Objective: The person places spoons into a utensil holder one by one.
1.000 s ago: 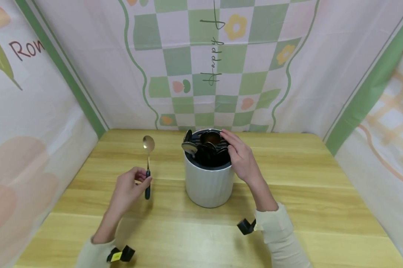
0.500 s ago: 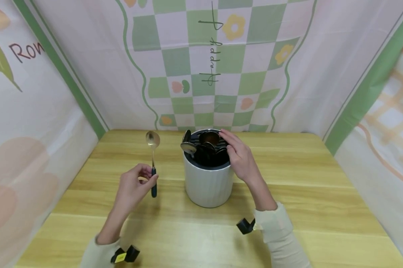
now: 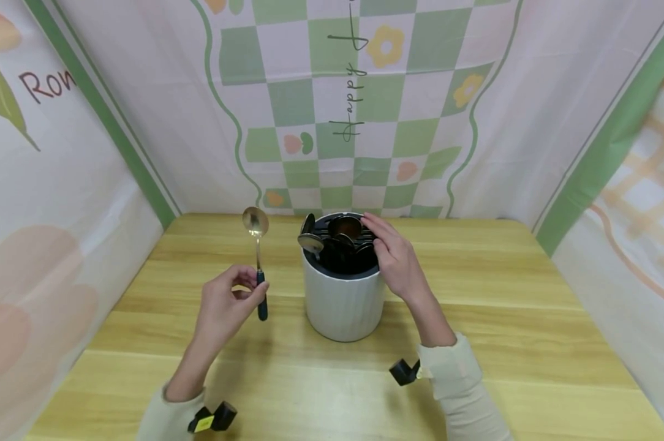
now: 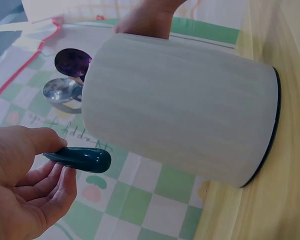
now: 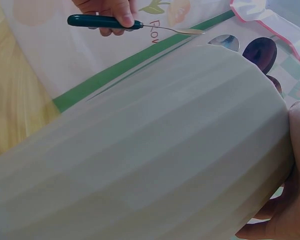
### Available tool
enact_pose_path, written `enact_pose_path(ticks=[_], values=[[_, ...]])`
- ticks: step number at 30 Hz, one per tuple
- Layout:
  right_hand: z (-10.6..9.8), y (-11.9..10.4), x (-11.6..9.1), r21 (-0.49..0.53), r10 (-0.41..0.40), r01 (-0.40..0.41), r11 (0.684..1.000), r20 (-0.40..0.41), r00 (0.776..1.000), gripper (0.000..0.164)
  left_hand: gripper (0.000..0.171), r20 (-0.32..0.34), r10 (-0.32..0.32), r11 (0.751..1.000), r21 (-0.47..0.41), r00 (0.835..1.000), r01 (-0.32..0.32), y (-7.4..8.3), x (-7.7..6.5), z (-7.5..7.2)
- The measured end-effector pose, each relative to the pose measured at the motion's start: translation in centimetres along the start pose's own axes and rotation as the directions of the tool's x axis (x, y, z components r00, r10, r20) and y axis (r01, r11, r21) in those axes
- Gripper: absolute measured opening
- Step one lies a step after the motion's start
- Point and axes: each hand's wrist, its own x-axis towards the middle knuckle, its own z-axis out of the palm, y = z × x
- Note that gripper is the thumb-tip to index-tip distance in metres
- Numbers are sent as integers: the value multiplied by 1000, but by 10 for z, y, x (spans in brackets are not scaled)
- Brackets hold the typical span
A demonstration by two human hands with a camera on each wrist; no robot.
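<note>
My left hand (image 3: 230,300) pinches a spoon (image 3: 262,300) by its dark teal handle, between thumb and fingers. The spoon stands tilted with its metal bowl up, left of a ribbed white utensil holder (image 3: 344,309) and apart from it. In the left wrist view the handle's rounded end (image 4: 92,159) points toward the holder's side. My right hand (image 3: 399,260) rests against the holder's right side, its fairly straight fingers along the rim. Several spoons stand bowl-up in the holder, among them a silver spoon (image 3: 312,243) at the left rim; their handles are hidden inside.
The holder stands upright on a wooden table (image 3: 475,282). A patterned cloth (image 3: 387,135) hangs behind the table's back edge, with more cloth at both sides. Black wrist cameras sit at both sleeves, one of them the left camera (image 3: 213,418).
My left hand has moved right and slightly away from me, bringing the spoon nearer the holder. The right hand and the holder have stayed in place.
</note>
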Motion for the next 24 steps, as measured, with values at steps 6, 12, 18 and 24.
enact_pose_path(ticks=[6, 12, 18, 24], values=[[0, 0, 0, 5, 4, -4, 1000, -2, 1000, 47, 17, -23, 64, 996, -55, 998, -65, 9, 2, 4], [-1, 0, 0, 2, 3, -3, 1000, -5, 1000, 47, 18, -39, 132, 989, -57, 990, -134, 17, 5, 7], [1, 0, 0, 7, 1, -1, 1000, -3, 1000, 47, 19, -54, 184, 979, -74, 981, -188, 27, 6, 10], [0, 0, 0, 7, -3, 3, 1000, -6, 1000, 47, 19, -73, 242, 964, -92, 967, -248, 37, 8, 14]])
